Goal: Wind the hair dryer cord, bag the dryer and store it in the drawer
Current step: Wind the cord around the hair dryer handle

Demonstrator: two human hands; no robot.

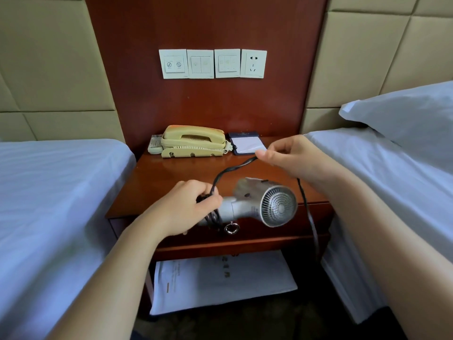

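Note:
My left hand (188, 207) grips the handle of a silver hair dryer (262, 204), held just above the front edge of the wooden nightstand (176, 175), its rear grille facing me. Several turns of black cord (235, 168) lie around the handle under my fingers. From there the cord runs up and right to my right hand (291, 159), which pinches it, then hangs down past the nightstand's right side. The drawer (282, 227) with its metal ring pull (231, 228) is closed below the dryer. A white bag (220, 280) lies on the lower shelf.
A beige telephone (193, 142), a remote control (155, 144) and a notepad (247, 144) stand at the back of the nightstand. Wall switches and a socket (253, 63) are above. Beds with white sheets flank the nightstand on the left (54, 197) and right (392, 173).

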